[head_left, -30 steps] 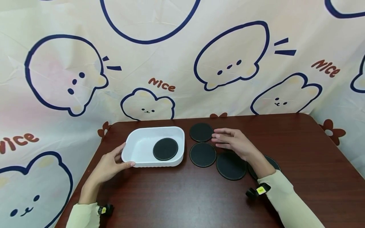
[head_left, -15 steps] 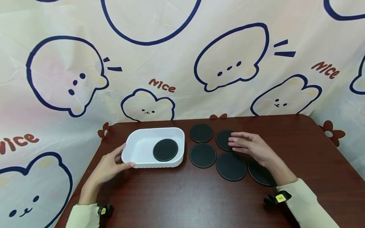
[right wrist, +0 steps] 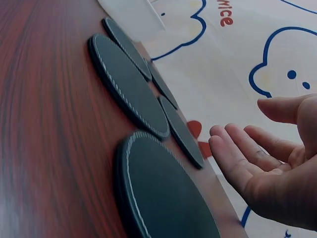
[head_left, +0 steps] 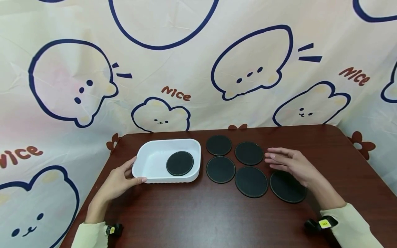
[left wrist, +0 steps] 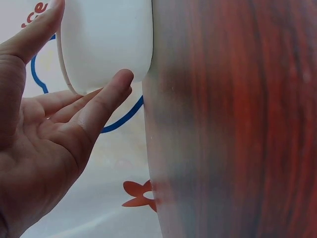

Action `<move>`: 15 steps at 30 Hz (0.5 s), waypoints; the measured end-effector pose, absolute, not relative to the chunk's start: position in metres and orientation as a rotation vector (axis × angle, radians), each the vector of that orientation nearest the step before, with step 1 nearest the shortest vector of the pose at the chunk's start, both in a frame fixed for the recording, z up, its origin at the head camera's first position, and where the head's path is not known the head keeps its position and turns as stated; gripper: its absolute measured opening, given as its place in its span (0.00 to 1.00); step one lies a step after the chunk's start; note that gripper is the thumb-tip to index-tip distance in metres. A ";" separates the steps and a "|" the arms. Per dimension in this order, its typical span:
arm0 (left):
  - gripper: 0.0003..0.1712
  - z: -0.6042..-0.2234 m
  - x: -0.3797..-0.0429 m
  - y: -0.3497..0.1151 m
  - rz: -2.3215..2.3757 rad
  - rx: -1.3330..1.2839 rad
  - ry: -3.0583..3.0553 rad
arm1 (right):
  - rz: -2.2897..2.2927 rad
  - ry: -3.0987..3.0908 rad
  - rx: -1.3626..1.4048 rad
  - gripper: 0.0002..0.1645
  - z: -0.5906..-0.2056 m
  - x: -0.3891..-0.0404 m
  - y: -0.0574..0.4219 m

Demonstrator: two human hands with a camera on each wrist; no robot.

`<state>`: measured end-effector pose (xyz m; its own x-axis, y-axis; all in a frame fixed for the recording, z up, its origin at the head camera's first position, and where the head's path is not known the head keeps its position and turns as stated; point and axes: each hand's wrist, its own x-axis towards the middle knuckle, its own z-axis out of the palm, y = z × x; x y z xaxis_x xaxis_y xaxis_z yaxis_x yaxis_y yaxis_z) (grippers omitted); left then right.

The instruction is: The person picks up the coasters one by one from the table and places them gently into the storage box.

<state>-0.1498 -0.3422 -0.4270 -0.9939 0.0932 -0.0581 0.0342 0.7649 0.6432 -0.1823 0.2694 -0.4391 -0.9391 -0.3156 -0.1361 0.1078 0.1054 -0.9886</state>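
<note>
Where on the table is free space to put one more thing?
Free: the near middle of the table, before the white tray and five black discs; also its far right, beyond the right hand. Crowded: right of the tray, where the discs lie close together.

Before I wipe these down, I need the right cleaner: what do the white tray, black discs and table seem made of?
White tray: probably plastic, smooth with a soft sheen and rounded corners.
Black discs: perhaps leather or imitation leather, fairly matt, judging by the pale stitching around their rims.
Table: wood or wood-look laminate; streaky reddish-brown grain, slightly glossy. I cannot tell which.
</note>
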 end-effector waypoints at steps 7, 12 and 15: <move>0.64 -0.427 -0.151 -0.342 1.043 0.109 2.872 | -1.873 2.139 -0.203 0.39 -0.442 -0.173 0.295; 0.64 -0.428 -0.151 -0.342 1.045 0.104 2.867 | -1.850 2.182 -0.191 0.38 -0.445 -0.168 0.311; 0.64 -0.428 -0.150 -0.342 1.041 0.106 2.870 | -1.836 2.204 -0.187 0.38 -0.446 -0.165 0.319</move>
